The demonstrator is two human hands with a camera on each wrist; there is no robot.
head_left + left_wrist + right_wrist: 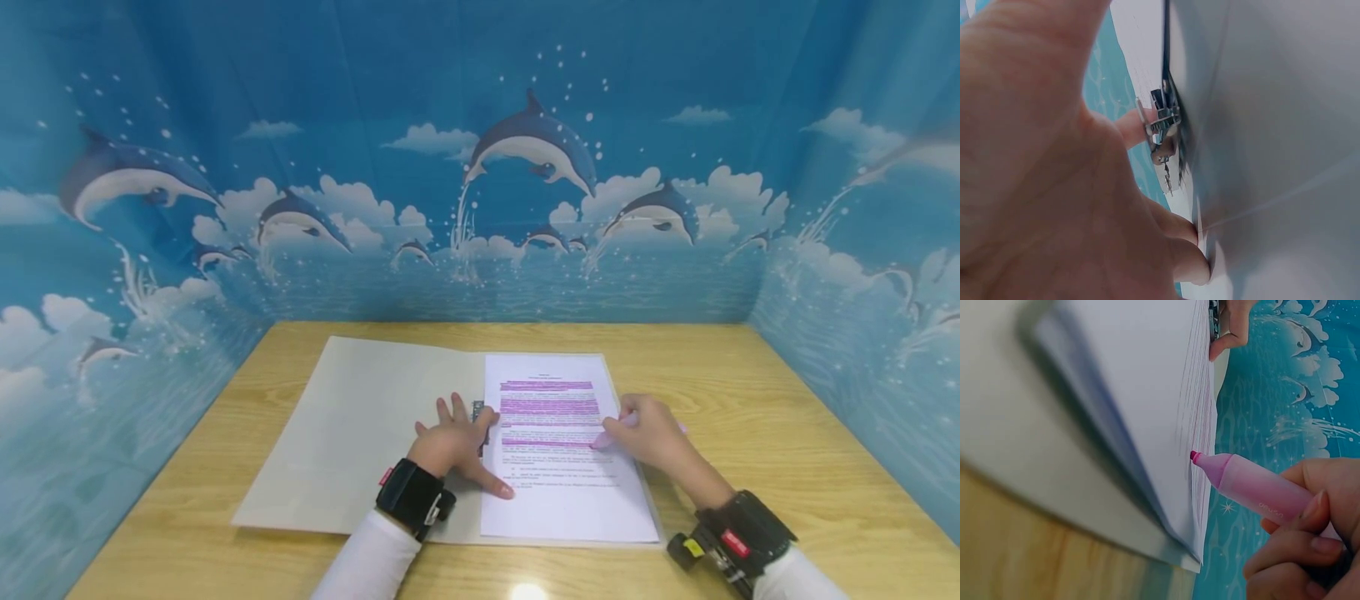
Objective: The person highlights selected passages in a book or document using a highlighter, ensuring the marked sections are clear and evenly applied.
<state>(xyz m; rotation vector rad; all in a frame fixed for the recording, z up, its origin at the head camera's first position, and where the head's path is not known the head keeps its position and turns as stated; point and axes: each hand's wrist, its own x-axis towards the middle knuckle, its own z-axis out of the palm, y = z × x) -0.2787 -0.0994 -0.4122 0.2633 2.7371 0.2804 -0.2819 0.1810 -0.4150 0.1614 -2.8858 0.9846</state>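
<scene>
A printed sheet [567, 508] lies on the right side of an open folder [315, 450], with several text lines marked in purple-pink. My right hand [651, 429] pinches a pink highlighter [1266, 487] between thumb and fingers. Its dark pink tip is at the right end of a marked line in the head view. My left hand [455, 442] spreads its fingers across the folder's spine, the thumb resting on the sheet's left edge. Beside that hand's fingers sits a metal clip [1163, 122], partly covered by the hand in the head view.
The folder lies on a wood-grain table [720, 375]. A blue curtain [375, 83] printed with dolphins and clouds encloses the table at the back and both sides. Each wrist wears a black strapped camera [412, 497].
</scene>
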